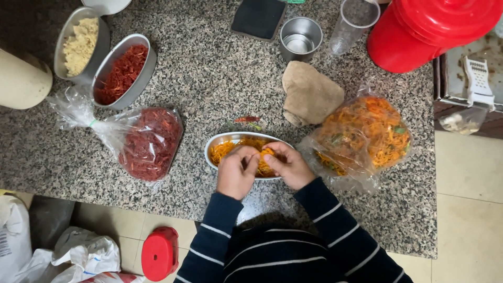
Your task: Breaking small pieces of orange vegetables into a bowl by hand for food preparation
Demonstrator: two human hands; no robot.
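Both hands meet over an oval metal tray point(220, 140) of orange shredded strands on the speckled granite counter point(220, 78). My left hand point(236, 173) and my right hand point(287, 165) pinch a clump of the orange shreds point(267, 153) between their fingertips, just above the tray. To the right lies an open clear plastic bag of mixed orange shreds point(367, 133), close to my right wrist. Striped dark sleeves cover both forearms.
A tied bag of red shreds point(149, 141) lies left, with oval trays of red shreds point(123, 73) and beige crumbs point(79, 46) behind. A steel cup point(299, 39), plastic tumbler point(352, 26), crumpled brown cloth point(310, 94) and red container point(424, 34) stand at the back.
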